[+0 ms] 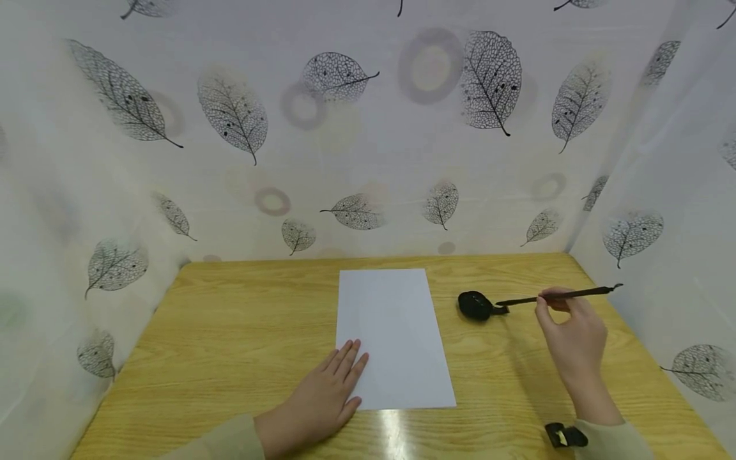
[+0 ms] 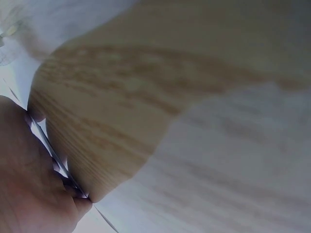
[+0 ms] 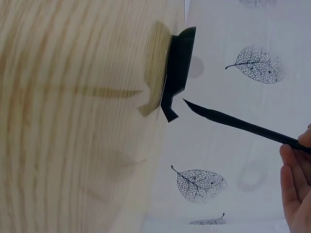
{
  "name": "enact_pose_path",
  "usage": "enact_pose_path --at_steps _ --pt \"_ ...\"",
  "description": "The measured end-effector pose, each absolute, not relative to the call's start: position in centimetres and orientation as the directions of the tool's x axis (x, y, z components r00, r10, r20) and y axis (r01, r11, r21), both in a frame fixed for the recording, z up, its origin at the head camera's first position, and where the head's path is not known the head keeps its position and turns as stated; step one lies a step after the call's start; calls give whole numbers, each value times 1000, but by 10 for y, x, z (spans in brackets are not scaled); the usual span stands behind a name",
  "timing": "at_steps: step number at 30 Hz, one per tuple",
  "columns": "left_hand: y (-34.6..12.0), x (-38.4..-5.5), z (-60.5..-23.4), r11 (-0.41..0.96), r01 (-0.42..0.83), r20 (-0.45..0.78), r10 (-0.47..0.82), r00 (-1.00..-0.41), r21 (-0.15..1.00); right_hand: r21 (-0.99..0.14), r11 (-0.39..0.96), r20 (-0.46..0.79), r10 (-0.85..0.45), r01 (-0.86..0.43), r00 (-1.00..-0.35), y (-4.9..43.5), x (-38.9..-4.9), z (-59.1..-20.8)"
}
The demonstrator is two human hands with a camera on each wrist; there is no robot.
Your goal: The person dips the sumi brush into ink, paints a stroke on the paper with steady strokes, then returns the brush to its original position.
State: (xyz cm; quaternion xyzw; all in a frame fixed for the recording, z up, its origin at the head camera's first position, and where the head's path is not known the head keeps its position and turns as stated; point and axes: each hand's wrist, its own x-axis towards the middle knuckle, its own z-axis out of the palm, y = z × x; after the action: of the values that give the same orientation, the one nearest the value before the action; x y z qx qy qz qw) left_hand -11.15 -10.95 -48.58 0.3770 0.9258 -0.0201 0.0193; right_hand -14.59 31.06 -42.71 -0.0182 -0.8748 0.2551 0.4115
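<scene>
My right hand (image 1: 575,335) pinches a dark calligraphy brush (image 1: 581,292) between thumb and fingers. The brush lies nearly level, its pointed tip to the left and a small loop at its far end. Just beyond the tip is a small black dish (image 1: 475,305) with a short handle; in the right wrist view a gap shows between brush tip (image 3: 187,102) and dish. What the dish holds cannot be made out. A white sheet of paper (image 1: 391,332) lies mid-table. On its lower left edge my left hand (image 1: 322,396) rests flat, fingers straight.
The wooden table (image 1: 230,319) is glossy and reflects light near its front edge. Pale curtains (image 1: 379,147) printed with leaves close off the back and both sides. A black strap (image 1: 566,436) sits at the right wrist.
</scene>
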Motion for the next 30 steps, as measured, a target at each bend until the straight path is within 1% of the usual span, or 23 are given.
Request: enact_pose_path --at_steps 4,10,18,25,30 --pt "-110 -112 -486 717 697 -55 695 -716 -22 -479 857 717 256 -192 -648 312 -145 -427" --pt "-110 -112 -486 719 695 -56 693 -719 -26 -506 831 710 251 -229 -658 309 -148 -429" --pt "-109 -112 -487 718 696 -59 695 -717 -15 -495 845 701 250 -203 -668 311 -146 -432" --pt "-110 -112 -487 720 694 -64 692 -719 -11 -511 835 711 275 -206 -647 312 -142 -428" --pt "-109 -112 -487 717 697 -53 696 -716 -18 -524 823 699 268 -220 -663 310 -143 -430"
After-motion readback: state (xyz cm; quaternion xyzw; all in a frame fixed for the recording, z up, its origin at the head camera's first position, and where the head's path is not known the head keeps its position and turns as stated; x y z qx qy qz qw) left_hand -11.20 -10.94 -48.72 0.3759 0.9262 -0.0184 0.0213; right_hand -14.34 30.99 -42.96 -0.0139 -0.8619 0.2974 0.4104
